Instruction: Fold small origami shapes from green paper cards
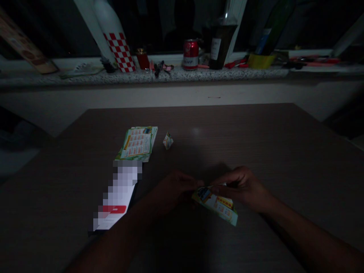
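A folded printed paper card (218, 206), green-edged with yellow and orange print, is held between both hands above the table. My left hand (178, 187) pinches its upper left corner, fingers closed. On the other side my right hand (241, 187) grips the upper right edge between thumb and fingers. Farther back lies a stack of similar printed cards (136, 143), slightly fanned. Just right of that stack sits a small folded paper piece (168, 141). Beside my left forearm lies a phone (119, 201) with a lit, partly blurred screen and a red button.
On the granite windowsill (170, 76) behind the brown wooden table (241, 129) stand a red-checked white bottle (121, 49), a red jar (142, 58), a red can (190, 55), a dark labelled bottle (220, 47) and a green bottle (274, 30). The scene is dim.
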`<state>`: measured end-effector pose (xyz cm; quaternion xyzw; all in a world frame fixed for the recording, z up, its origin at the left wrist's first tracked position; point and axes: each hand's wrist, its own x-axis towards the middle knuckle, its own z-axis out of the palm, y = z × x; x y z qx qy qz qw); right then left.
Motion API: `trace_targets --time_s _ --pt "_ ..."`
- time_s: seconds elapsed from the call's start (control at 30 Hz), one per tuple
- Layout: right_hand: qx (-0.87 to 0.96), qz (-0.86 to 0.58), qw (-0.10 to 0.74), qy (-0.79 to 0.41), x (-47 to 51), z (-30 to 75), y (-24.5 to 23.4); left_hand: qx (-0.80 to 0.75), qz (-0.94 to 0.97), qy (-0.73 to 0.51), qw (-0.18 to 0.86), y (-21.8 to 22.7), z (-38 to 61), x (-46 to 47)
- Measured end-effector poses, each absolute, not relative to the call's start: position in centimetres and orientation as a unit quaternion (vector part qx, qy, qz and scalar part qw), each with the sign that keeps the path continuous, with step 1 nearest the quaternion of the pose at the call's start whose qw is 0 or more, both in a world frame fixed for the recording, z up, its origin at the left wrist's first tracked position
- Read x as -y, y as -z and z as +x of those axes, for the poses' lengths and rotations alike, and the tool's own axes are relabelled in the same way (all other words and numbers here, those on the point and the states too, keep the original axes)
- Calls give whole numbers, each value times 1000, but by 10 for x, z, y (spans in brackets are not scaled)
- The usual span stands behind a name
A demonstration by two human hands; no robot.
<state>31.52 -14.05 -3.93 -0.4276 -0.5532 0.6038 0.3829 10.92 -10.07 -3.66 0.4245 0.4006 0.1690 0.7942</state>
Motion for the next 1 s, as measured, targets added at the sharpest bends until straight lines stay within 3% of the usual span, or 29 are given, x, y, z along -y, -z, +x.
trace_targets --time_s 0.37,0.67,1.0 --pt "562 -453 361 -590 139 315 41 -392 683 -118 605 28 102 97" --pt "533 -450 361 -620 138 316 44 -354 844 -114 387 24 108 104" --pt "519 -446 362 -633 137 318 43 -327 887 -116 304 27 107 106"
